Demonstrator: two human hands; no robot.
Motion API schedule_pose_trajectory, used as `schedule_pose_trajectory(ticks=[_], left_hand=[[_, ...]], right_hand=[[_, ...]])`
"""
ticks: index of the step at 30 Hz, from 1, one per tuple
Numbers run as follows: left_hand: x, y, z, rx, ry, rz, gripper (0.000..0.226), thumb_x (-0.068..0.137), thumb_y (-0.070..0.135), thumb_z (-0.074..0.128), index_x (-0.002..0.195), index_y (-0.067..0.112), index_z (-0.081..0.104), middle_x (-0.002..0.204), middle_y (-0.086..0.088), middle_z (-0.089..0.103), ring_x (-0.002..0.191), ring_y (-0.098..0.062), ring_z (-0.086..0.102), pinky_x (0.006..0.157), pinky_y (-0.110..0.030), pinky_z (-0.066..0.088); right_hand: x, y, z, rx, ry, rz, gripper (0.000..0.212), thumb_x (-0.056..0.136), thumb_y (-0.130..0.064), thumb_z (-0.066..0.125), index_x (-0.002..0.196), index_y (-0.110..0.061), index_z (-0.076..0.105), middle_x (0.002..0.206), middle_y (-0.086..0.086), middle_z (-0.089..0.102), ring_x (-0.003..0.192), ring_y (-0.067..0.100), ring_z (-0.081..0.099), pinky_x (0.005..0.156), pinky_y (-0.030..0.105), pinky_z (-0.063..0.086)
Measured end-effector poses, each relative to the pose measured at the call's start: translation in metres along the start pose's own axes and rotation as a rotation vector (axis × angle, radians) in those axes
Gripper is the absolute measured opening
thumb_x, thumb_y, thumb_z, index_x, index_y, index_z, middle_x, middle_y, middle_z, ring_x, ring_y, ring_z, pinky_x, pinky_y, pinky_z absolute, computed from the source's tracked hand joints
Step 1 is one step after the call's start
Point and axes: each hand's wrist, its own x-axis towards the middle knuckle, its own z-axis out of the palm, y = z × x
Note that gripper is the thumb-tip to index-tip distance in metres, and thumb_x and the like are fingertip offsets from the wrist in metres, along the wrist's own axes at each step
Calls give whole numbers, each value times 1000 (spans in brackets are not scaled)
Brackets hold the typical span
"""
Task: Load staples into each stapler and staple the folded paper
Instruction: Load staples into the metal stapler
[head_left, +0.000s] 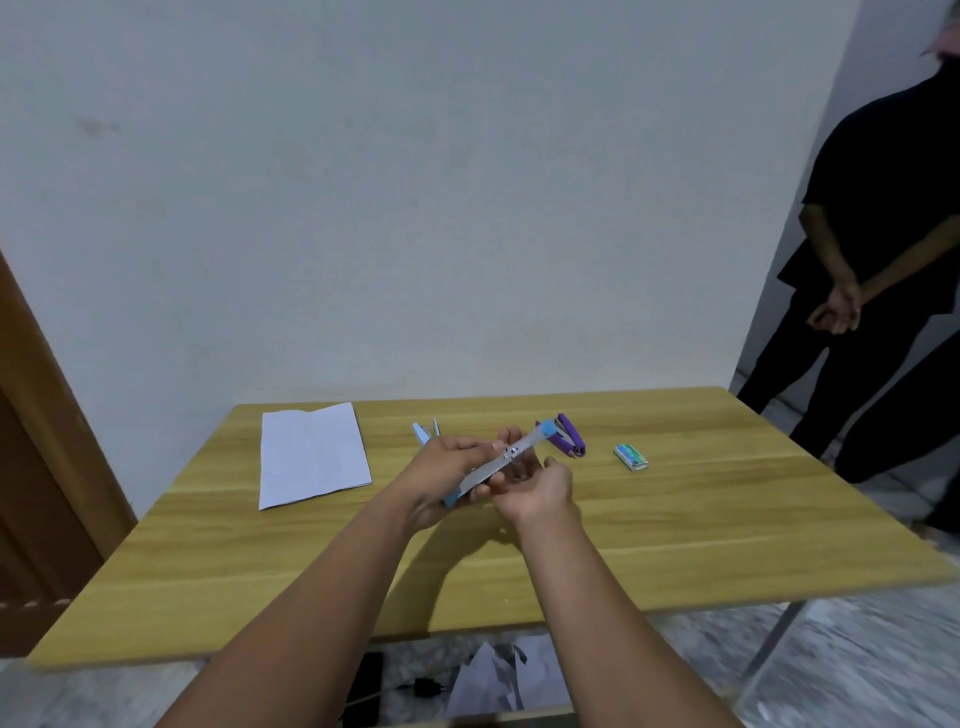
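My left hand holds a light blue stapler swung fully open, its metal magazine pointing up and to the right above the table. My right hand is under and beside the stapler's middle, fingers curled against it. A purple stapler lies on the wooden table just behind the hands. Another light blue stapler lies behind my left hand, partly hidden. A small green staple box sits to the right. The folded white paper lies at the left.
A person in black stands at the table's right, hands clasped. A brown door is at the left. Crumpled paper and a dark cable lie on the floor under the table's front edge.
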Motion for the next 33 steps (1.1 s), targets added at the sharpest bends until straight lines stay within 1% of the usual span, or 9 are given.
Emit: schedule_pose_trajectory(ticks=[3, 7, 11, 13, 16, 20, 23, 29, 33], left_hand=[[0, 3, -9, -60, 88, 79, 19, 100, 14, 66, 110, 0, 75, 91, -7, 74, 67, -12, 69, 49, -20, 50], [5, -10, -21, 521, 319, 240, 15, 97, 20, 69, 102, 9, 78, 92, 0, 74, 67, -14, 70, 57, -28, 59], [24, -32, -13, 1027, 436, 309, 22, 93, 25, 66, 102, 11, 80, 102, -4, 77, 86, -26, 71, 74, -34, 56], [34, -41, -4, 1141, 455, 297, 29, 95, 34, 62, 94, 9, 78, 104, -9, 69, 85, -32, 68, 71, -36, 53], [47, -49, 9, 1281, 432, 246, 26, 100, 29, 58, 95, 7, 72, 113, -11, 56, 86, -36, 66, 71, -37, 48], [59, -45, 19, 1417, 418, 178, 17, 95, 9, 57, 106, 5, 68, 118, -12, 53, 95, -37, 67, 71, -38, 44], [67, -39, 23, 1544, 427, 166, 25, 97, 4, 51, 117, 6, 66, 121, -11, 55, 100, -33, 68, 70, -36, 44], [80, -31, 31, 1532, 429, 100, 24, 93, 6, 50, 112, 11, 65, 121, -6, 58, 104, -29, 67, 73, -35, 46], [91, -24, 34, 1373, 419, 25, 10, 90, 11, 56, 98, 14, 61, 113, -4, 60, 91, -27, 66, 73, -35, 52]], right_hand=[[8, -28, -3, -440, 158, -293, 40, 108, -26, 40, 74, -13, 58, 62, 2, 54, 47, 17, 41, 44, 26, 33], [15, -88, -16, -1546, 220, -733, 43, 102, -24, 52, 60, -15, 49, 59, 3, 46, 63, 26, 42, 59, 35, 31], [20, -113, -29, -2147, 213, -637, 23, 94, -19, 59, 75, -7, 63, 71, 9, 63, 68, 28, 57, 56, 32, 39], [27, -112, -32, -2329, 146, -507, 14, 93, -17, 61, 90, -6, 70, 88, 9, 71, 88, 28, 69, 70, 33, 54], [32, -107, -36, -2299, 24, -496, 18, 94, -9, 63, 103, -13, 78, 109, 3, 75, 107, 21, 68, 90, 30, 52], [29, -112, -43, -1718, -97, -396, 24, 91, 9, 62, 102, -8, 75, 105, 15, 72, 80, 26, 65, 70, 35, 52], [33, -140, -44, -1516, -7, -597, 17, 91, 5, 66, 87, -10, 75, 88, 13, 72, 69, 25, 59, 61, 37, 49], [43, -190, -64, -1705, 289, -930, 17, 94, -22, 67, 78, -15, 69, 84, 4, 74, 82, 29, 68, 74, 39, 55], [58, -193, -77, -2108, 274, -890, 41, 97, -40, 65, 134, -23, 67, 127, 4, 68, 111, 26, 66, 84, 35, 50]])
